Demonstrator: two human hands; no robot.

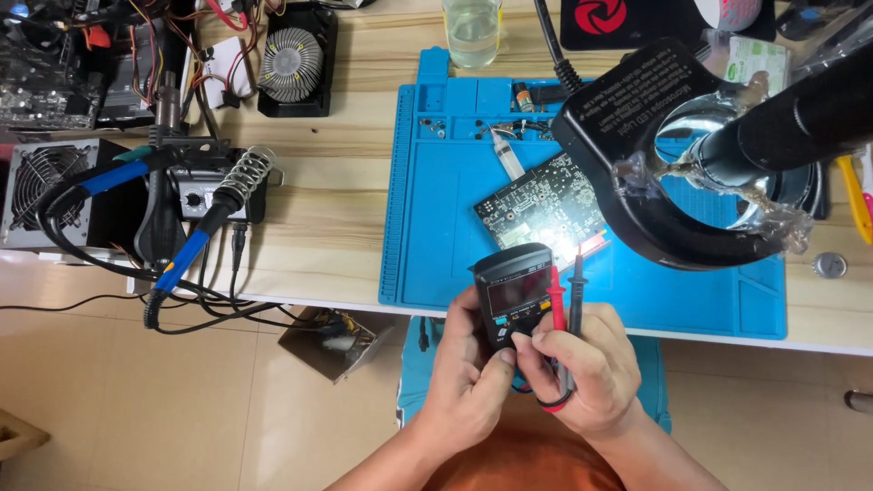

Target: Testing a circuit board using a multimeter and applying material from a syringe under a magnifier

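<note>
Bright, even daylight; soft shadows under the lamp (677, 155) at upper right, which is near and blurred; edges bend slightly.

Both bare forearms rise from the bottom edge of the view and converge toward the middle, wrists close together. The left hand (468, 373) is curled, palm turned inward, fingers wrapped round the left side of what it holds, thumb lying across the front with its tip pressed near the lower edge. The right hand (582, 368) sits just beside it, touching it at the thumbs, knuckles up, fingers folded into a loose fist, thumb and forefinger pinched together. Both hands hang in front of the worktop's near edge, over the lap
</note>
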